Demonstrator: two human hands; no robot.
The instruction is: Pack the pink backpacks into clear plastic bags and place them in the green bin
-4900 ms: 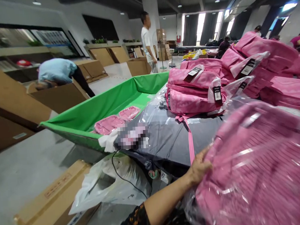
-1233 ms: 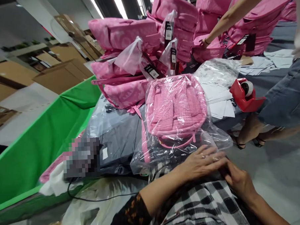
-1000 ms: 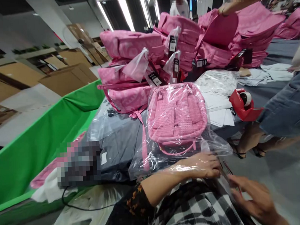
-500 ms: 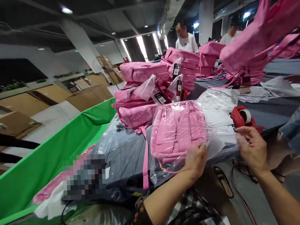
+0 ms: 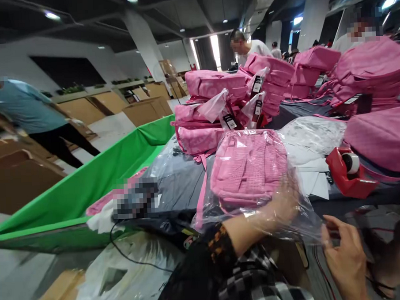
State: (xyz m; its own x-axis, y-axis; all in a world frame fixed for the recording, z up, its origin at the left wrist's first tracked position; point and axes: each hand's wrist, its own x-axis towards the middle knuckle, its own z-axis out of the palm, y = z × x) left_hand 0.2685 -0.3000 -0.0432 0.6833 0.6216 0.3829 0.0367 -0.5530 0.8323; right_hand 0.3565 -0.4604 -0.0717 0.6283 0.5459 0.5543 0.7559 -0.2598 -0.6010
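Observation:
A pink backpack (image 5: 249, 167) lies on the grey cloth-covered table inside a clear plastic bag (image 5: 309, 216). My left hand (image 5: 286, 201) is at the backpack's near right corner, with clear film over the hand and wrist. Its fingers look stretched out along the backpack's side, though blurred. Lower right, my right hand (image 5: 345, 252) pinches the bag's loose edge between thumb and fingers. A red tape dispenser (image 5: 350, 174) with a white roll stands above that hand, apart from it.
Pink backpacks (image 5: 213, 85) with tags are stacked behind; another pink backpack (image 5: 381, 135) lies right. White papers (image 5: 312, 182) and plastic bags (image 5: 313, 134) lie nearby. A green-lined bin (image 5: 98, 181) is left. A person (image 5: 29, 106) walks there; another person (image 5: 257, 48) is behind the stacks.
My left hand has moved from the bag's near edge to the backpack's right side, beneath film. My right hand has drawn the bag's edge down. A pink backpack raised at right is now down.

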